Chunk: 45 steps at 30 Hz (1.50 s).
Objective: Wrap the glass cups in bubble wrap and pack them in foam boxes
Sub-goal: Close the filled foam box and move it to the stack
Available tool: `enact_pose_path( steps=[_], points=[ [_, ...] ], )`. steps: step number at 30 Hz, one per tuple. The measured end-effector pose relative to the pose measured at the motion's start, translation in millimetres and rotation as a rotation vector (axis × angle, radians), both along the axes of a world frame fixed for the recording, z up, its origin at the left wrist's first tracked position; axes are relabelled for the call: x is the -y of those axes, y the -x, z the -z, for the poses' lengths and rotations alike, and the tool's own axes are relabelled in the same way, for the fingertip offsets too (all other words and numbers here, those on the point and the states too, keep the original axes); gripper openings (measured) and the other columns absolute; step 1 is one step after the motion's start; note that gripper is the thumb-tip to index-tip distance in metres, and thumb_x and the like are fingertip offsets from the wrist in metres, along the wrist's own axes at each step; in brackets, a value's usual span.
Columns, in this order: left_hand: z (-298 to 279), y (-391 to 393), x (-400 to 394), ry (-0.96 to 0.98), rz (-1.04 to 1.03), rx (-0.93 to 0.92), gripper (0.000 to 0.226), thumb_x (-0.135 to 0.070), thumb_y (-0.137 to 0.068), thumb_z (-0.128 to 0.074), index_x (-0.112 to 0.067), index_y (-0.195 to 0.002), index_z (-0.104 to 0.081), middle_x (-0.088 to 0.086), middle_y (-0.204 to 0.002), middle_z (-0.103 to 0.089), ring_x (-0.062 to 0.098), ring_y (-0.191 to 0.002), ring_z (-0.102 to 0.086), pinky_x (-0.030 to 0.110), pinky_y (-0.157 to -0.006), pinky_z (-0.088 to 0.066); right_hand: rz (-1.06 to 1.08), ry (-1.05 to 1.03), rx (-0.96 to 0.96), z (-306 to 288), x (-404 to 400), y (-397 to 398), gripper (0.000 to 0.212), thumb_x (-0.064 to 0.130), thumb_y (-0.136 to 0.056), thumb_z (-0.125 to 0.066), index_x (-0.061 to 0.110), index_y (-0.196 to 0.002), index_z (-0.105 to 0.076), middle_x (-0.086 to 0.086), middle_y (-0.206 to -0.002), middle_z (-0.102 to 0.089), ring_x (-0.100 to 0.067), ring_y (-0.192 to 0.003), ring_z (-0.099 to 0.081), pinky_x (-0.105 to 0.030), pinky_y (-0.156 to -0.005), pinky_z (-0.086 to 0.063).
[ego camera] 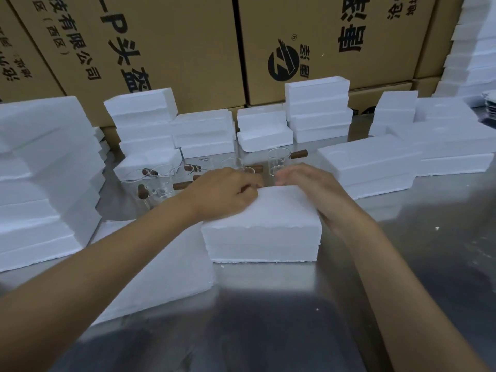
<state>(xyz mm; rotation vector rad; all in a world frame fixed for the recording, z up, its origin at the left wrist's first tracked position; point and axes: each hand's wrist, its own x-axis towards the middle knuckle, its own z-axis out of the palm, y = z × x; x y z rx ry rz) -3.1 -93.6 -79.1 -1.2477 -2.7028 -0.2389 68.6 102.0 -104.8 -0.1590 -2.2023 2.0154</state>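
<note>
At far left a tall stack of foam pieces [45, 178] stands on the metal surface [402, 264]. Right of it, glass cups [158, 183] with brown handles cluster near the back, one upright cup [279, 161] further right. The left hand [222, 194] rests on the closed foam box [261, 226] at centre, fingers curled over its far left corner. The right hand [311, 186] lies against the box's right edge, fingers straight and relaxed. More foam boxes [375, 167] sit right, cardboard cartons [188, 49] behind.
</note>
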Motion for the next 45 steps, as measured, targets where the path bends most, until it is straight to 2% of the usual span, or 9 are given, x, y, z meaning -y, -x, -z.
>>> enact_pose_path(
  steps=[7,10,16,20,24,30,38,42,45],
  points=[
    [11,3,0,-0.242,-0.188,0.281,0.034,-0.044,-0.080,-0.037,-0.034,-0.094,-0.066,-0.013,-0.087,-0.068,0.004,-0.080,-0.061,0.030,-0.072,-0.047,0.030,-0.137,0.005,7,2,-3,0.008,0.025,-0.086,-0.072,0.033,-0.087,-0.074,0.003,-0.122,-0.062,-0.013,-0.102,-0.064,-0.023,-0.076,-0.048],
    [12,1,0,-0.307,-0.238,0.375,0.030,-0.046,-0.076,-0.040,-0.024,-0.072,-0.061,-0.009,-0.069,-0.061,0.009,-0.063,-0.053,0.031,-0.064,-0.041,0.015,-0.209,0.000,4,4,-5,0.007,0.026,-0.087,-0.070,0.032,-0.088,-0.072,0.008,-0.119,-0.063,-0.011,-0.109,-0.061,-0.025,-0.084,-0.049],
    [13,-16,-9,-0.340,-0.356,0.366,0.030,-0.047,-0.072,-0.043,-0.022,-0.056,-0.047,-0.012,-0.055,-0.048,0.013,-0.057,-0.046,0.030,-0.057,-0.033,0.184,-0.921,-0.240,-9,37,-38,0.013,0.026,-0.089,-0.060,0.025,-0.099,-0.068,0.010,-0.109,-0.062,-0.017,-0.112,-0.048,-0.035,-0.094,-0.035],
    [14,-30,-14,-0.442,-0.417,0.426,0.039,-0.049,-0.066,-0.044,-0.022,-0.070,-0.070,-0.004,-0.073,-0.070,0.017,-0.078,-0.064,0.033,-0.068,-0.047,0.133,-1.107,-0.266,0,79,-84,0.055,0.068,-0.082,-0.043,0.025,-0.114,-0.056,0.010,-0.112,-0.054,-0.017,-0.108,-0.046,-0.037,-0.093,-0.034],
    [19,-44,-23,-0.605,-0.441,0.465,0.033,-0.044,-0.074,-0.051,-0.015,-0.073,-0.066,-0.009,-0.068,-0.065,0.014,-0.073,-0.061,0.030,-0.067,-0.043,0.170,-1.228,-0.105,6,88,-105,0.088,0.088,-0.071,-0.032,0.025,-0.131,-0.046,0.004,-0.135,-0.045,-0.023,-0.129,-0.037,-0.046,-0.113,-0.025],
    [24,-59,-64,-0.869,-0.398,0.676,0.012,-0.023,-0.089,-0.061,-0.017,-0.097,-0.068,-0.004,-0.094,-0.069,0.013,-0.086,-0.062,0.032,-0.084,-0.050,0.421,-1.262,-0.049,17,84,-115,0.070,0.060,-0.076,-0.066,0.014,-0.127,-0.056,-0.013,-0.135,-0.054,-0.039,-0.131,-0.045,-0.057,-0.114,-0.027],
    [20,-64,-133,-1.084,-0.330,1.012,0.027,-0.024,-0.084,-0.060,-0.015,-0.109,-0.059,0.009,-0.112,-0.066,0.026,-0.103,-0.064,0.042,-0.097,-0.051,0.667,-1.294,-0.065,28,18,-120,0.061,0.056,-0.069,-0.067,0.013,-0.112,-0.060,-0.013,-0.120,-0.058,-0.040,-0.116,-0.052,-0.055,-0.102,-0.033],
    [22,-46,-147,-1.156,-0.321,1.191,0.008,-0.026,-0.090,-0.058,-0.018,-0.093,-0.058,0.003,-0.084,-0.061,0.010,-0.060,-0.062,0.018,-0.053,-0.047,0.670,-1.346,-0.086,32,-18,-108,0.061,0.058,-0.069,-0.068,0.014,-0.111,-0.061,-0.011,-0.120,-0.059,-0.037,-0.115,-0.053,-0.053,-0.102,-0.032],
    [28,-34,-154,-1.132,-0.348,1.265,0.018,-0.032,-0.090,-0.061,-0.018,-0.102,-0.060,0.003,-0.085,-0.058,0.015,-0.067,-0.059,0.020,-0.053,-0.047,0.662,-1.346,-0.130,35,-45,-93,0.062,0.059,-0.069,-0.067,0.014,-0.112,-0.062,-0.010,-0.119,-0.058,-0.035,-0.115,-0.054,-0.051,-0.102,-0.031]
  ],
)
